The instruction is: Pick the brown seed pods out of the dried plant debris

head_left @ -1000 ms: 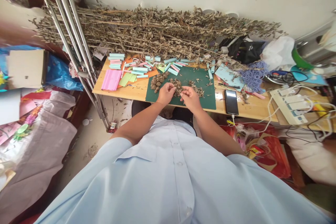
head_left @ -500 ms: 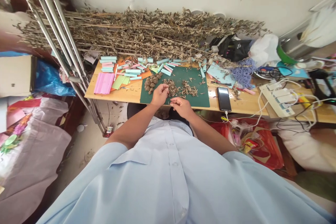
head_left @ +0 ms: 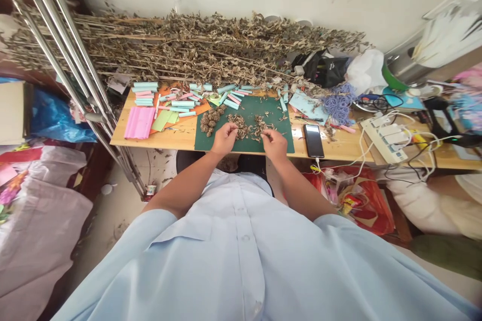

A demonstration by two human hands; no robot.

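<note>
On the green cutting mat [head_left: 248,105] lie two heaps of crumbled dried leaves. My left hand [head_left: 225,139] is closed in a pinch beside the left leaf heap [head_left: 239,125]; whatever its fingertips hold is hidden. At the lower edge of the right leaf heap [head_left: 261,124], the thumb and fingers of my right hand [head_left: 274,145] are pinched together on dried leaves. Several brown rolled clumps [head_left: 212,120] are gathered on the mat's left part, up and left of my left hand.
Dried leafy stalks [head_left: 188,45] stretch along the wall. Blue and pink paper rolls [head_left: 183,104] and a pink paper stack [head_left: 139,122] lie left. To the right are a phone [head_left: 314,141], purple cord [head_left: 340,104] and a power strip [head_left: 384,139]. Metal crutches [head_left: 71,60] lean at the left end.
My right hand has moved right and up to the right leaf heap, away from my left hand. My left hand stays pinched near the left heap. The view has shifted slightly.
</note>
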